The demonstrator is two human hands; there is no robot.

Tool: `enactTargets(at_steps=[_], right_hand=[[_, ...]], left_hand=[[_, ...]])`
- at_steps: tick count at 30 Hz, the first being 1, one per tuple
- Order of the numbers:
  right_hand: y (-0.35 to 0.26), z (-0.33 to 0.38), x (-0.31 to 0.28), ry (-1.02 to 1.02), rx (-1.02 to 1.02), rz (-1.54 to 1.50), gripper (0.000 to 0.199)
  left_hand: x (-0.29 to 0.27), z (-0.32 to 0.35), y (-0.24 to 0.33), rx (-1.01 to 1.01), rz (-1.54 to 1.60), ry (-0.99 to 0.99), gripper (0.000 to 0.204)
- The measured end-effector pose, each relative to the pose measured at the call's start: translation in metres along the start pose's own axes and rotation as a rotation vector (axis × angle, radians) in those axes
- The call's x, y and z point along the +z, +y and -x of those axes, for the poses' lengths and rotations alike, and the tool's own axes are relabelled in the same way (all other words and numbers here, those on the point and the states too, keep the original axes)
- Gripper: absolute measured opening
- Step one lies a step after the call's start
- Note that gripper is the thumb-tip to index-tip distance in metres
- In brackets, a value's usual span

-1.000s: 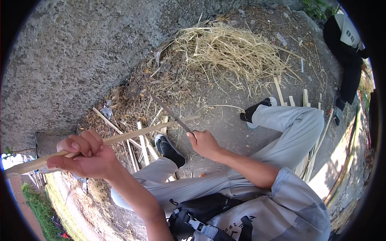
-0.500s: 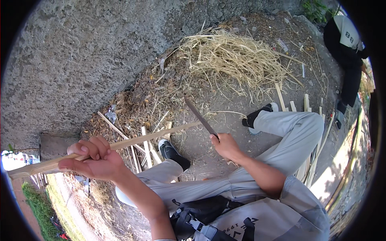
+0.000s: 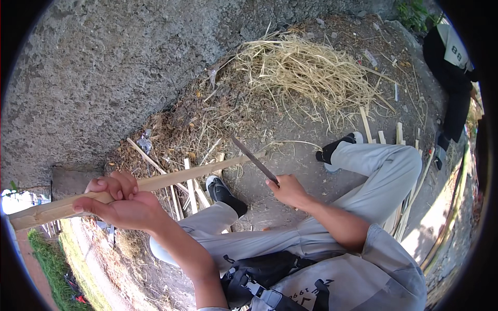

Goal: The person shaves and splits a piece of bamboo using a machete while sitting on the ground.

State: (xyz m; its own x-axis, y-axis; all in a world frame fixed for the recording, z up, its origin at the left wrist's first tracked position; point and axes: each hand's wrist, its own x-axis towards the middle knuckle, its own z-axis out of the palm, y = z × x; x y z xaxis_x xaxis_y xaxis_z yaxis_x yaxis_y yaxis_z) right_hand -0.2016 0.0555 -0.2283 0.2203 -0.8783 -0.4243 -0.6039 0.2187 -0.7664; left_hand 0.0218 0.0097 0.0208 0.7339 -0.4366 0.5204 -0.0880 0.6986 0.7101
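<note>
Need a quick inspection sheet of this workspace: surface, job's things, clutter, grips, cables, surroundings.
Surface: bare dirt ground beside a concrete wall.
Job's things: long wooden strip; dark knife blade meeting its far end.
Clutter: straw pile, cut wooden slats, dry litter.
Grips: left hand closed on the strip; right hand closed on the knife.
Cables: nothing seen.
Surroundings: another person's dark sleeve, grass.

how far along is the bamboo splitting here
Done: thin pale split strips lie by the feet, and a heap of straw-coloured shavings sits beyond. In hand: the left hand grips a long pale bamboo strip; the right hand holds a dark-bladed knife at its far end. That strip remains unfinished.
</note>
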Motion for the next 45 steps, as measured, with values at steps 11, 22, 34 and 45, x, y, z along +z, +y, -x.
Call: enactTargets(at_steps=[11, 22, 34, 45], right_hand=[[-0.007, 0.004, -0.003, 0.063, -0.086, -0.007, 0.044], [-0.124, 0.023, -0.019, 0.086, -0.409, -0.082, 0.043], [-0.104, 0.024, 0.004, 0.266, -0.347, -0.304, 0.041], [-0.121, 0.021, 0.004, 0.241, -0.388, -0.233, 0.041]], left_hand=[[0.009, 0.002, 0.0, 0.02, -0.145, 0.139, 0.051], [-0.001, 0.013, 0.002, -0.045, 0.267, -0.341, 0.052], [0.016, 0.03, 0.004, -0.02, 0.356, -0.581, 0.055], [-0.006, 0.007, -0.002, -0.109, 0.362, -0.506, 0.053]])
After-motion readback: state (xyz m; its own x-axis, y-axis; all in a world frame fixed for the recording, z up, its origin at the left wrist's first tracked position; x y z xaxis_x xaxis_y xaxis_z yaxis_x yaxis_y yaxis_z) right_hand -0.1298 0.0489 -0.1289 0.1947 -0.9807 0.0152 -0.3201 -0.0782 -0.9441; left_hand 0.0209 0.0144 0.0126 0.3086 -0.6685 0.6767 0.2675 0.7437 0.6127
